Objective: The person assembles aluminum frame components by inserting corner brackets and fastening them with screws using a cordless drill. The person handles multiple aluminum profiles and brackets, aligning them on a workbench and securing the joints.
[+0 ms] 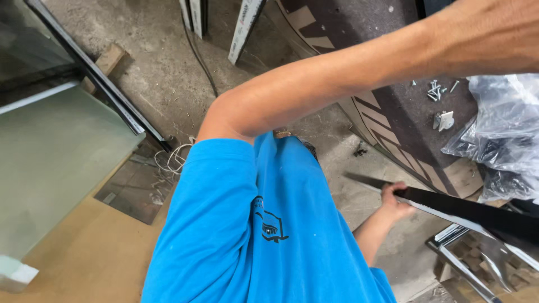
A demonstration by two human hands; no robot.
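- A workshop is seen from above: a rough concrete floor (163,78) strewn with grit, a dark cable (201,62) run across it, and white profiles (242,28) leaned at the top edge.
- At the left, a frosted glass pane (50,163) is laid flat; a black frame (95,73) runs diagonally past its upper corner, and a wooden block (106,59) is set just beyond the frame.
- A coil of white string (171,160) is seen on the floor beside the pane's right corner.
- The lower middle is filled by a blue shirt (258,224), worn by a person bent over in front of the camera.
- A bare arm (348,73) is stretched across the top from the right edge to the blue sleeve; no hand is shown on it, so whose it is cannot be told.
- The right hand (396,201) is wrapped round the end of a long black strip (471,210), which runs off toward the right edge.
- The left hand is not in view.
- A dark worktop (393,120) with pale angular markings is seen at the upper right; loose screws (435,90) and a small metal bracket (443,119) are scattered near its right edge.
- A clear plastic bag (499,129) is crumpled at that edge; dark pieces are held inside, too blurred to name.
- A metal frame (466,264) lies below the strip at the bottom right corner.
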